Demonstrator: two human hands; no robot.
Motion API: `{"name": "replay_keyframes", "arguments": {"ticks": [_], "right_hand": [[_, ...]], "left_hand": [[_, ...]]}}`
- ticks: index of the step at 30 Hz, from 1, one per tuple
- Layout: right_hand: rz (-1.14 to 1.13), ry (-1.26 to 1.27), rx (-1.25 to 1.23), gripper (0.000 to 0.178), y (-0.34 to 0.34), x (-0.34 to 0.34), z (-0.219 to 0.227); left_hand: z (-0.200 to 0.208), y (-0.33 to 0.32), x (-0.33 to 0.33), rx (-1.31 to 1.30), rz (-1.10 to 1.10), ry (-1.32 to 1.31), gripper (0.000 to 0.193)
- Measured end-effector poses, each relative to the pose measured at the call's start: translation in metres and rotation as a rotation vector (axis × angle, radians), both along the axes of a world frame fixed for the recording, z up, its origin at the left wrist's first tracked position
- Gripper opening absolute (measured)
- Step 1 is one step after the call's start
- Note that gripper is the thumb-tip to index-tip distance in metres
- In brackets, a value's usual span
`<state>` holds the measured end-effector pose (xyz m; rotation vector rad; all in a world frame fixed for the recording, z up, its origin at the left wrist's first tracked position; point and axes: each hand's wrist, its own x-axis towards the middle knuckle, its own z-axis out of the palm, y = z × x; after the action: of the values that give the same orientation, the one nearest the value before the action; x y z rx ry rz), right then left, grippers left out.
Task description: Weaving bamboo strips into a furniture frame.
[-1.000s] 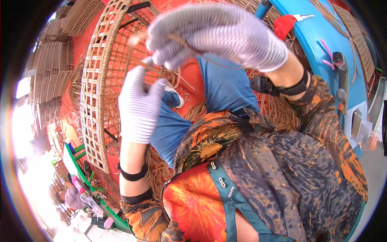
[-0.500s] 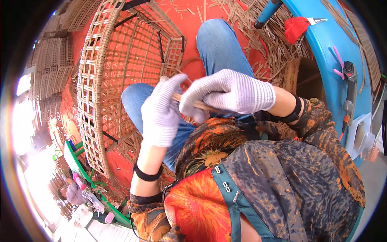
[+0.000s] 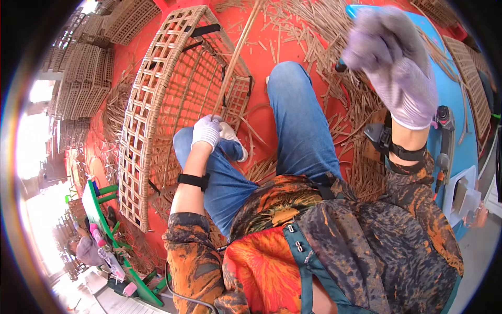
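My left hand, in a white knit glove, rests by my left knee and is closed around the lower end of a long thin rattan strip. The strip runs up and away across the large woven rattan basket frame, which leans on its side against my left leg. My right hand, also gloved, is raised high at the upper right and is blurred. Its fingers look curled, but whether anything is in them does not show.
Cut rattan scraps litter the red floor around my legs. A blue bench with a hand tool on it stands at my right. Stacked woven panels fill the upper left; a green rack stands at the lower left.
Both hands were together at my lap working a strip. Now they are apart: the left has dropped to my knee with the strip, and the right has swung up and to the right.
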<state>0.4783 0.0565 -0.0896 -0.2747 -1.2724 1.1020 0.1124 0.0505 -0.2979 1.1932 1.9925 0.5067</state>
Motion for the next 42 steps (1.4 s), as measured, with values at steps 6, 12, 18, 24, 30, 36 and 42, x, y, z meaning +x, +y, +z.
{"name": "replay_keyframes", "arguments": {"ticks": [6,12,18,24,30,36,42], "right_hand": [[0.076,-0.490,-0.230,0.030,0.044,-0.016,-0.036],[0.226,-1.004,-0.186,0.043,0.033,-0.098,-0.141],[0.542,-0.520,-0.674,0.033,0.029,-0.124,-0.104],[0.327,-0.212,-0.438,0.035,0.098,-0.082,-0.044],[0.428,-0.142,-0.337,0.022,0.092,-0.053,0.035],[0.251,-0.310,-0.157,0.025,0.107,-0.087,0.021],[0.183,-0.587,-0.313,0.029,0.098,-0.110,-0.024]], "left_hand": [[0.019,-0.011,0.028,0.029,0.051,-0.181,0.022],[0.047,-0.038,0.072,0.213,-0.391,0.234,0.021],[0.069,-0.065,0.101,-0.018,-0.435,0.243,0.021],[0.026,-0.092,0.079,-0.075,-0.453,0.283,0.021],[0.029,-0.077,0.096,-0.029,-0.402,0.117,0.019],[0.063,-0.073,0.102,0.222,-0.399,0.355,0.039],[0.168,-0.070,0.065,0.689,-0.410,0.297,0.030]]}}
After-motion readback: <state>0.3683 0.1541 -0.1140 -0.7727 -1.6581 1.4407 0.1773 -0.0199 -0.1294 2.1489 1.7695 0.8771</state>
